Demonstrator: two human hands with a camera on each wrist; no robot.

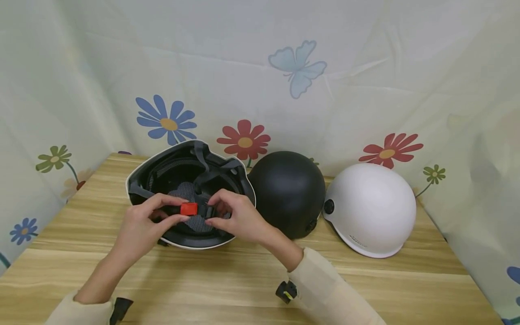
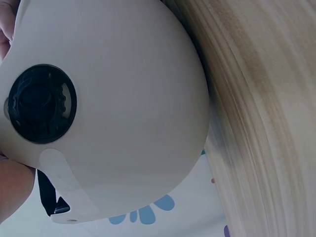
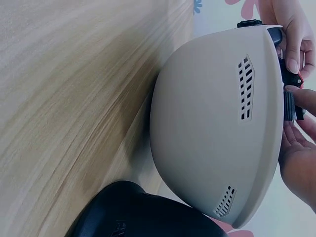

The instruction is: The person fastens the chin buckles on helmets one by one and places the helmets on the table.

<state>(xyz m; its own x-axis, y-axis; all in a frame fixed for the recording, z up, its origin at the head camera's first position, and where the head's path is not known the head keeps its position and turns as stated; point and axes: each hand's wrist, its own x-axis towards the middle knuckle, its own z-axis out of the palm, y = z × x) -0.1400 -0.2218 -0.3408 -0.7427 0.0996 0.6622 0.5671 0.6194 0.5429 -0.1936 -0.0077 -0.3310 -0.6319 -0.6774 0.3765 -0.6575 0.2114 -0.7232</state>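
An upturned white helmet point(image 3: 207, 103) lies at the left of the table, its black padded inside point(image 1: 158, 174) facing up. Over its opening, thumb and fingers of my left hand point(image 1: 140, 223) pinch a red buckle piece point(image 1: 189, 208). My right hand point(image 1: 239, 215) pinches the black chin strap point(image 1: 210, 212) close to the right of that red piece. The two buckle parts sit end to end between the hands. In the left wrist view, the shell, with a round black side vent point(image 2: 42, 103), hides most of the hands.
A black helmet point(image 1: 286, 189) stands dome up, right beside the upturned one. Farther right is a second white helmet point(image 1: 375, 207), also dome up. All three are on a wood-grain table point(image 1: 227, 289), with a flower-print curtain point(image 1: 227, 58) behind.
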